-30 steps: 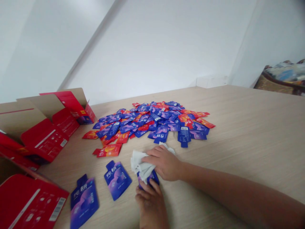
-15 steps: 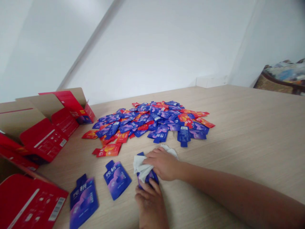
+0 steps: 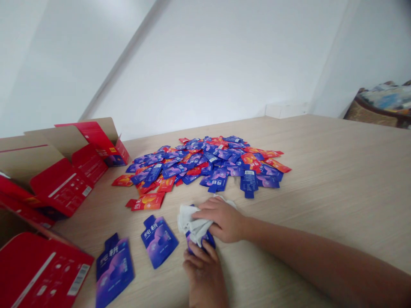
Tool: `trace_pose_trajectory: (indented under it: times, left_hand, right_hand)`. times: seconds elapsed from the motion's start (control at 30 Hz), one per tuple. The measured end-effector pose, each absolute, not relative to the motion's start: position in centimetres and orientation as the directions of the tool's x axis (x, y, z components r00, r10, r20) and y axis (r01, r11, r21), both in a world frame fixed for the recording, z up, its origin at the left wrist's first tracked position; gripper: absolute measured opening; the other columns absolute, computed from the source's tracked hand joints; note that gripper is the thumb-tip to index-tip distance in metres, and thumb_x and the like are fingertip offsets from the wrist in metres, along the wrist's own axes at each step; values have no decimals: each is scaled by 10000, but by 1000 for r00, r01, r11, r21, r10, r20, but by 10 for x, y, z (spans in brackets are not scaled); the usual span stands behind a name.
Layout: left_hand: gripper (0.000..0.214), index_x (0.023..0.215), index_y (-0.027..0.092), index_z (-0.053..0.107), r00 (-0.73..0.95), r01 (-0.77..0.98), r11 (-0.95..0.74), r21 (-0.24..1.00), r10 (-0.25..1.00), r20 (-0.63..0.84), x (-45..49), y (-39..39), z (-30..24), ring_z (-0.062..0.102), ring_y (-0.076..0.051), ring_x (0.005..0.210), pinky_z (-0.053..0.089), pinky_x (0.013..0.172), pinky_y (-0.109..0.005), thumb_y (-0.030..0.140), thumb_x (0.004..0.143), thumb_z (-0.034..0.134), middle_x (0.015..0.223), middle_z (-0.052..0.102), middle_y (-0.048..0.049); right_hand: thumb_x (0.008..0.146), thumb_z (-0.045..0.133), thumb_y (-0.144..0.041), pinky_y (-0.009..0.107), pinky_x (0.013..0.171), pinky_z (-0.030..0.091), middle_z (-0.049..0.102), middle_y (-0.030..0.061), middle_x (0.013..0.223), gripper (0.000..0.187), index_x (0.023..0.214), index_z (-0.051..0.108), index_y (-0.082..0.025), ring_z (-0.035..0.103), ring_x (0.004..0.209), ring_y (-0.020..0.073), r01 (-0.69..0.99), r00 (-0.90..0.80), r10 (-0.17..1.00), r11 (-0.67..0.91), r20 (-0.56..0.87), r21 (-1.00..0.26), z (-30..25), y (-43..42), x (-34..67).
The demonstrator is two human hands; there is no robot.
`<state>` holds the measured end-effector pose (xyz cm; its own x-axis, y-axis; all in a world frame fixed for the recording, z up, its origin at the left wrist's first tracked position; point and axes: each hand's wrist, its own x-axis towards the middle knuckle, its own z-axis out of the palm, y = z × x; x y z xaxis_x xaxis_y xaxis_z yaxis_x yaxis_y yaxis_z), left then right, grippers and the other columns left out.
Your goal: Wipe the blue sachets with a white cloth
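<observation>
Pressing a white cloth (image 3: 192,222) down on a blue pouch (image 3: 209,240) with both hands

The right grip (image 3: 223,220) lies palm down on the cloth, its fingers together and pointing left, pressing the fabric onto the pouch rather than pinching it. The left grip (image 3: 204,273) comes up from the near side, its fingers curled and slightly spread against the pouch's near edge, just below the cloth. They seem placed this way so that the lower fingers brace the pouch while the upper palm bears down, which would stop it sliding. The cloth is bunched, with a corner showing beyond the right grip's knuckles on the far side. Most of the pouch is hidden, with only blue film showing between cloth and fingers.

The pouch rests on the near part of the light wood-grain surface (image 3: 337,184), about mid-frame. Just to its left lie two more blue pouches (image 3: 159,241), flat and apart from each other, their spouts angled toward the far side; the second is at (image 3: 114,269). Their spacing suggests they have been kept separate from the heap of blue and red pouches (image 3: 205,164) spread across the far middle of the surface. A red pouch (image 3: 146,201) lies at that heap's near-left edge. Opened red cartons (image 3: 61,188) stand along the left side with their flaps spread, one reaching the near-left corner.
</observation>
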<state>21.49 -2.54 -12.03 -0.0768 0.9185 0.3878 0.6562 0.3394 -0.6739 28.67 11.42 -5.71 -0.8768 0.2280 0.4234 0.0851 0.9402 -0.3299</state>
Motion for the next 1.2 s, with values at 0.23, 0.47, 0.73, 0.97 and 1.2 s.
trace_pose_trajectory:
  times: [0.23, 0.47, 0.73, 0.97, 1.2]
  left_hand:
    - [333, 1019, 196, 694, -121, 671, 354, -651, 919, 376, 218, -26, -110, 670, -316, 837, 445, 682, -362, 106, 745, 527, 915, 719, -181]
    - [312, 1030, 170, 683, -67, 652, 341, -677, 916, 396, 217, -28, -115, 674, -297, 827, 469, 689, -397, 132, 754, 543, 1030, 688, -208]
    - [311, 994, 154, 695, -27, 683, 327, -654, 905, 424, 210, -26, -125, 671, -304, 788, 475, 639, -391, 121, 722, 547, 950, 710, -196]
    - [348, 1041, 152, 679, -155, 694, 351, -629, 926, 346, 218, -26, -111, 664, -277, 824, 463, 709, -376, 87, 744, 510, 884, 717, -166]
    - [322, 1017, 177, 694, -84, 649, 346, -677, 917, 389, 219, -27, -112, 673, -307, 837, 459, 694, -393, 103, 763, 508, 1039, 682, -215]
  right_hand:
    - [798, 520, -251, 364, 854, 299, 618, 45, 1055, 321, 1107, 604, -242, 497, 959, 201, 127, -929, 215, 949, 301, -287, -56, 107, 283]
    - [785, 541, -202, 378, 873, 282, 609, 61, 1045, 334, 1114, 591, -224, 471, 987, 216, 328, -867, 396, 910, 302, -253, -59, 118, 283]
    - [794, 523, -214, 386, 875, 275, 565, 69, 1165, 411, 1205, 534, -223, 441, 1007, 222, 243, -827, 337, 936, 451, -253, -52, 107, 291]
    - [815, 517, -275, 369, 853, 293, 602, 41, 1097, 337, 1146, 574, -250, 473, 981, 206, 122, -941, 186, 965, 282, -230, -56, 99, 285]
    - [799, 530, -198, 383, 872, 282, 589, 69, 1060, 353, 1149, 567, -223, 449, 986, 220, 333, -872, 398, 909, 283, -252, -57, 115, 285]
